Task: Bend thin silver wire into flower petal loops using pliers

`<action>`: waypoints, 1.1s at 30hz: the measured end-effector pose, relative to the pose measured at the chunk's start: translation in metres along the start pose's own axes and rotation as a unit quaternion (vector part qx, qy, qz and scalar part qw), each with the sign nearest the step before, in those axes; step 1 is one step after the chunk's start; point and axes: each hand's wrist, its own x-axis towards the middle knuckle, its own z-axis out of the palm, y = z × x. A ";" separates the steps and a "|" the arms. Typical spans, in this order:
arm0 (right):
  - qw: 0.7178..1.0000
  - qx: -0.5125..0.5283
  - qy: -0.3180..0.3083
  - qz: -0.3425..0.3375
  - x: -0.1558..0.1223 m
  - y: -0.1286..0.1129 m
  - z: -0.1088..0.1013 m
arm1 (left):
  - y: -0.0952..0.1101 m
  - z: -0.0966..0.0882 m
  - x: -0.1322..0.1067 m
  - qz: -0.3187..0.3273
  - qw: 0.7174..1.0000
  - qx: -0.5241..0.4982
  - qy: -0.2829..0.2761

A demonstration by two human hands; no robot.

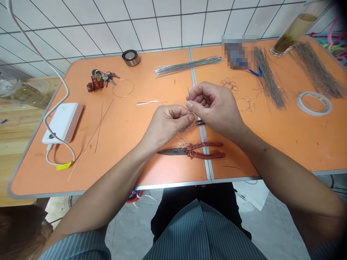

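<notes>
Right, the left hand [172, 121] pinches the looped wire [183, 136] between thumb and finger, and the right hand [217, 104] closes on a thin wire end [188, 91] standing nearly upright, just beyond the left thumb. The loops hang on the near side, closer to the left hand, over the red-handled long-nose pliers [175, 151], whose long axis runs left to right across the table seam [207, 164]. The table's near edge [173, 185] lies below; farther out, there's room up to the straight wire bundle [188, 66].
</notes>
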 end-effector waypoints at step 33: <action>0.853 -0.431 -0.291 -0.052 -0.029 0.034 -0.086 | -0.001 -0.030 0.016 0.026 0.972 -0.181 0.145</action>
